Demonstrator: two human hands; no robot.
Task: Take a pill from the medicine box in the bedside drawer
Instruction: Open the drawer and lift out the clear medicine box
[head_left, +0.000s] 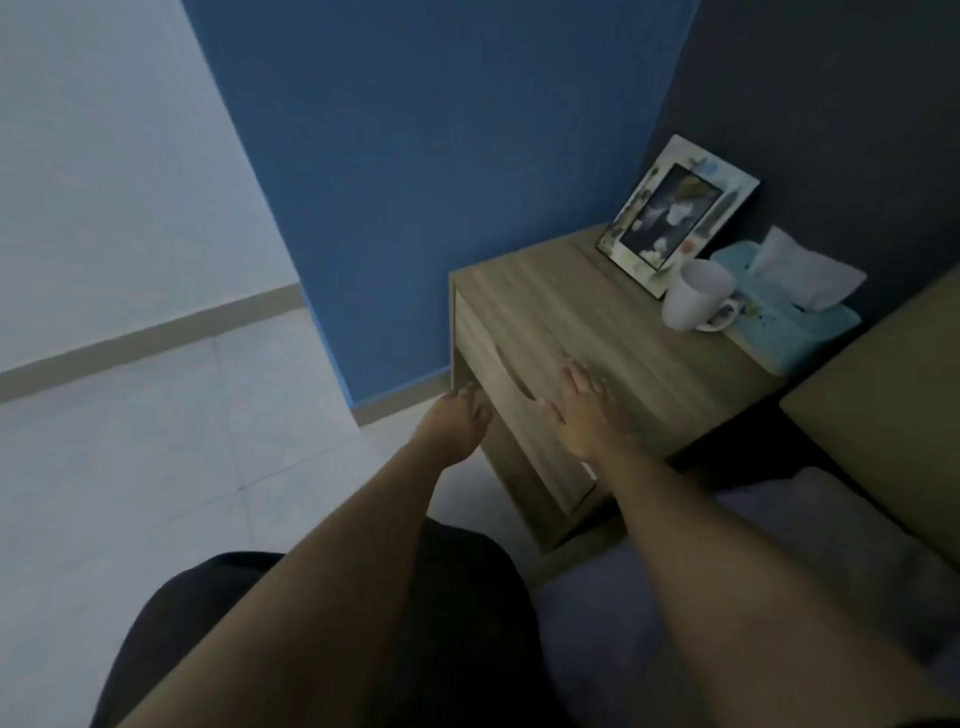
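Observation:
A wooden bedside table stands against the blue wall. Its drawer front faces left and is closed, so the medicine box and pills are hidden. My left hand is at the left edge of the drawer front, fingers curled loosely, holding nothing that I can see. My right hand lies flat on the front edge of the table top just above the drawer's curved handle cut-out, fingers spread.
On the table's far right stand a picture frame, a white mug and a light blue tissue box. A bed with a tan headboard is on the right. Pale tiled floor lies to the left.

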